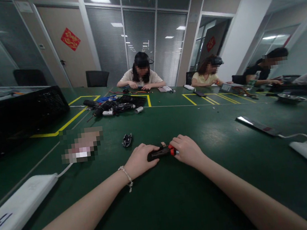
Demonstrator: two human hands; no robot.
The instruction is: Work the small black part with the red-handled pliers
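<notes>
My right hand (187,151) is closed around the red handles of a pair of pliers (172,150), whose dark jaws point left. Between the thumb and fingers of my left hand (141,159) is a small black part (152,156). The pliers' jaws meet this part, though its exact shape and where they grip are hidden by my fingers. Both hands are just above or on the green table (163,202). Beyond my left hand lies a small black and silver piece (127,140), apart from it.
A pile of tools and cables (116,105) lies farther back, and a large black case (23,118) stands at left. White power banks (23,214) with cabled phones flank my arms; the right phone (256,126) is dark. Several people sit across the table.
</notes>
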